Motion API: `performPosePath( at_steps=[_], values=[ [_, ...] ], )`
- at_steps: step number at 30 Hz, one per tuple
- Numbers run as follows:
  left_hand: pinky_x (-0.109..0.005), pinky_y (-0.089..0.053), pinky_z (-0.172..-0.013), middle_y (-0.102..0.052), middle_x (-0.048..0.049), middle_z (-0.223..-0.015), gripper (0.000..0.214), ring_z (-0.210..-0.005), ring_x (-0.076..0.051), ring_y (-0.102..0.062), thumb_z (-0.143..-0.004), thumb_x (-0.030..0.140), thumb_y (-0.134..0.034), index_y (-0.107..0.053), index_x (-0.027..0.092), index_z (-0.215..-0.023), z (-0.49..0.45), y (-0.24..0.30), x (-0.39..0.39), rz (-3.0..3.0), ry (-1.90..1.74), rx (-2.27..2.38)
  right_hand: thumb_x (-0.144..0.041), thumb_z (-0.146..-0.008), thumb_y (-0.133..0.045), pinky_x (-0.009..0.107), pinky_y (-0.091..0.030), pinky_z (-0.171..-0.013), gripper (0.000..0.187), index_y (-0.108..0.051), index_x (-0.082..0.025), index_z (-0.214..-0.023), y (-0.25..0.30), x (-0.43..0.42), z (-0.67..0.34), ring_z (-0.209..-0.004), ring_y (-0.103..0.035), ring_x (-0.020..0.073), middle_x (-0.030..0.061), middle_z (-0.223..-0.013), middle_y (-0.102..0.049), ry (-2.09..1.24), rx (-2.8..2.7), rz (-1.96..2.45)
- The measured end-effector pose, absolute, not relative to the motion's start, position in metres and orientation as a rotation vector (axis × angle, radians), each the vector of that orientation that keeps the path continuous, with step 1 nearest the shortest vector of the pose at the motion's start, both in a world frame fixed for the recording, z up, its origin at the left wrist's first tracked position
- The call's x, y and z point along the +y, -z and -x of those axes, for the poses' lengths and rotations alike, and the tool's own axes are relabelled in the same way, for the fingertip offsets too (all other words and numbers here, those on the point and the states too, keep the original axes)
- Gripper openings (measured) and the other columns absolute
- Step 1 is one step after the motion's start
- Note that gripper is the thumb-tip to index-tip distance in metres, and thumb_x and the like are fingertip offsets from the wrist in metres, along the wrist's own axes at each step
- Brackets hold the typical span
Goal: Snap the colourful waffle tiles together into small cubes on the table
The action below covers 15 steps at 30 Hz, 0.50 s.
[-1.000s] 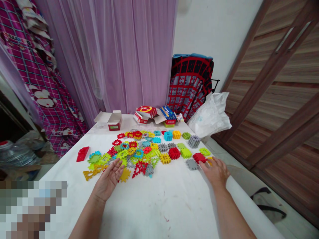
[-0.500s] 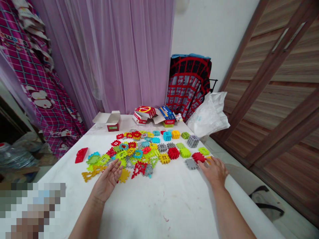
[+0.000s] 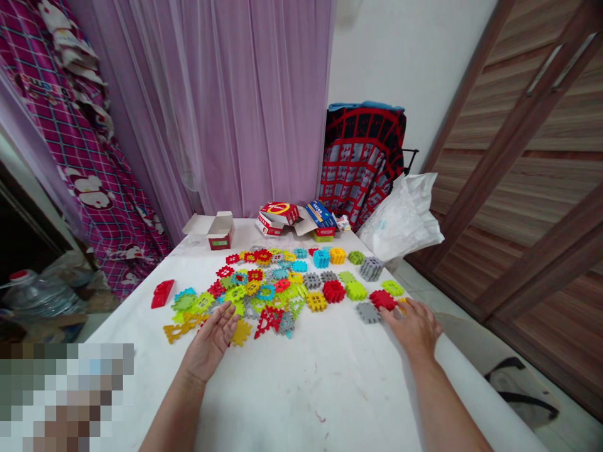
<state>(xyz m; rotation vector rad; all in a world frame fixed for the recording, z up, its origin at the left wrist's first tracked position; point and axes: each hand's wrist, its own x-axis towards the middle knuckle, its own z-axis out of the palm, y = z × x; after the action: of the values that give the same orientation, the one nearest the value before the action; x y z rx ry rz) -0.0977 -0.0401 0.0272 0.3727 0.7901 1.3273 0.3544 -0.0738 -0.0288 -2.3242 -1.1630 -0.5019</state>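
My left hand (image 3: 215, 339) is open, palm turned up and fingers loosely spread. It is above the table at the near edge of a mixed pile of toothed plastic building pieces (image 3: 264, 292), beside a yellow toothed piece (image 3: 241, 333). At the table's right side, my right hand (image 3: 414, 328) curls over a yellow building piece (image 3: 402, 302), mostly hidden under the fingers. The thumb reaches toward a red stack of pieces (image 3: 382, 299) and a grey square piece (image 3: 368, 312). A light green piece (image 3: 392, 287) lies just beyond that hand.
Sorted stacks in grey (image 3: 372, 269), red (image 3: 334, 291) and blue (image 3: 321, 258) stand right of the pile. Opened cardboard boxes (image 3: 221, 231) line the back. A white plastic bag (image 3: 400, 216) rests at the right corner. A red piece (image 3: 162, 293) lies left on the white tabletop (image 3: 292, 389).
The whole view has shifted slightly, so everything appears a little farther right. Both hands keep about the same place relative to the pieces.
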Motion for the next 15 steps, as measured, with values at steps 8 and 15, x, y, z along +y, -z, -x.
performPosePath(
  at_steps=[8,15],
  values=[
    [-0.017,-0.059,-0.062,-0.073,-0.0070,-0.083,0.029,-0.069,-0.012,-0.071,-0.093,0.009,-0.037,-0.065,0.012,-0.099,0.0971,-0.0282,-0.0411,-0.377,-1.322,0.785,-0.052,-0.073,-0.062,0.049,-0.035,-0.093,0.038,-0.068,-0.023,-0.096,0.0297,-0.0734,-0.3549,-0.120,-0.042,0.0312,0.0087,-0.125,-0.058,0.492,-1.192,2.333],
    [-0.018,-0.059,-0.060,-0.073,-0.0069,-0.083,0.027,-0.069,-0.012,-0.071,-0.091,0.009,-0.040,-0.065,0.012,-0.102,0.0976,-0.0301,-0.0413,-0.368,-1.331,0.797,-0.051,-0.077,-0.058,0.046,-0.035,-0.094,0.037,-0.067,-0.022,-0.098,0.0220,-0.0767,-0.3482,-0.121,-0.043,0.0289,0.0089,-0.125,-0.059,0.493,-1.180,2.349]
  ],
)
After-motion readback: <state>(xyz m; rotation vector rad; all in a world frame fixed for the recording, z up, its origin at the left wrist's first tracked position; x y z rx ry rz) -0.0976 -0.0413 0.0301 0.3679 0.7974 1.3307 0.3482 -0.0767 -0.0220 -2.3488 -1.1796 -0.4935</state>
